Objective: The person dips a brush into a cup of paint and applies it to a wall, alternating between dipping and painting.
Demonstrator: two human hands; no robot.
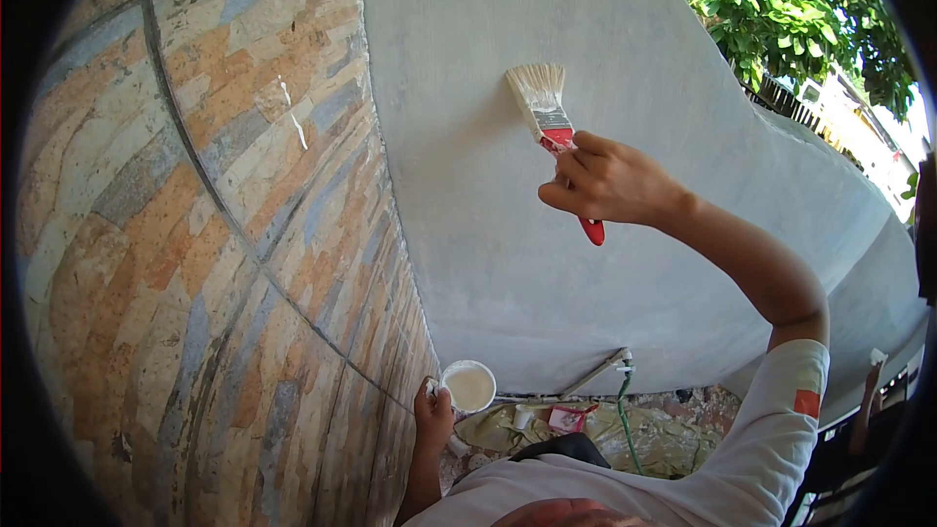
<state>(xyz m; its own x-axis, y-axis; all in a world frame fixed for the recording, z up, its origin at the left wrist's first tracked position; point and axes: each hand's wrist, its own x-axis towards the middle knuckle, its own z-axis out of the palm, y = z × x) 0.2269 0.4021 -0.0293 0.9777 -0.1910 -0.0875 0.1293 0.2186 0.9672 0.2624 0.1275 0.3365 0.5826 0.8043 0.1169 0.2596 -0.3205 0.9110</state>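
In the head view, my right hand [615, 181] grips a paintbrush [558, 137] by its red handle, fingers wrapped round it. The pale bristles point up, wet and white toward the metal band. Behind the brush rises a smooth grey wall [468, 205], and the brush casts a soft shadow on it. Low down, my left hand [434, 420] is closed on the edge of a small white tub [469, 387]. Creamy white paint shows inside the tub, and white smears mark the fingers that hold it.
Left of the grey wall stands a stone-patterned tiled wall [146, 332] with a white drip [293, 115]. Below are a pipe [595, 376], a green hose [627, 420], a pink container [569, 418] and a crumpled sheet [673, 439]. Another person's arm [867, 400] shows far right.
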